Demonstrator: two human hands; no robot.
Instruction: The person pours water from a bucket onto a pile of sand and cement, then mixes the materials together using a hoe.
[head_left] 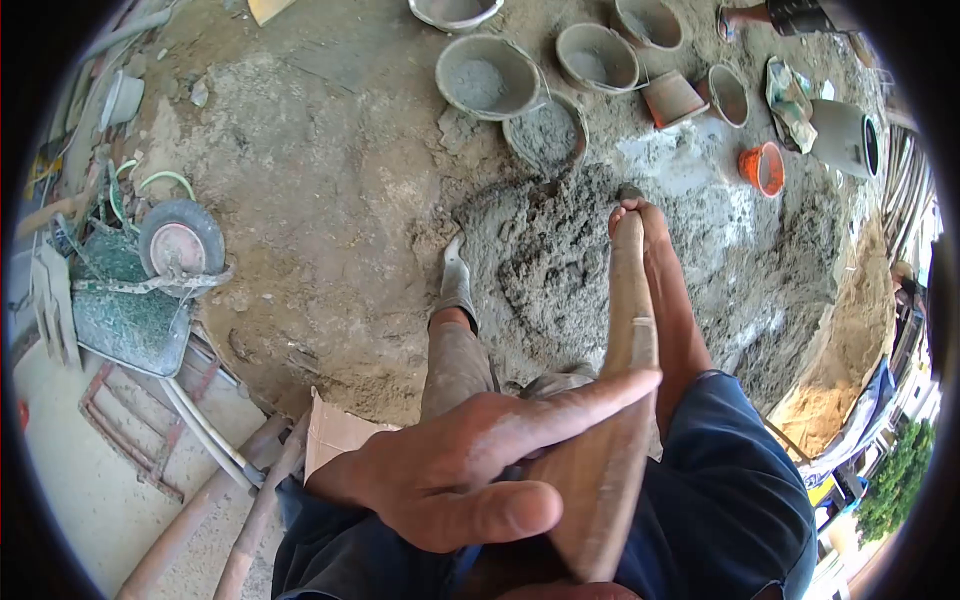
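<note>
A long wooden tool handle (634,320) runs from close under the camera out to the wet grey mortar (570,255). My right hand (640,213) is closed around its far part, arm stretched forward. A small dark tip (629,190) shows just past that hand; the tool's head cannot be made out. My left hand (450,465) lies across the near part of the handle. Its index finger is stretched over the wood and its thumb stands apart; the other fingers are hidden. A pale dusty coating covers the index finger.
Several mortar buckets (488,78) stand beyond the heap, with a small orange bucket (762,168) and a lying barrel (846,138) to the right. An overturned wheelbarrow (125,300) and poles (205,505) lie left. Another person's leg (750,17) shows at upper right.
</note>
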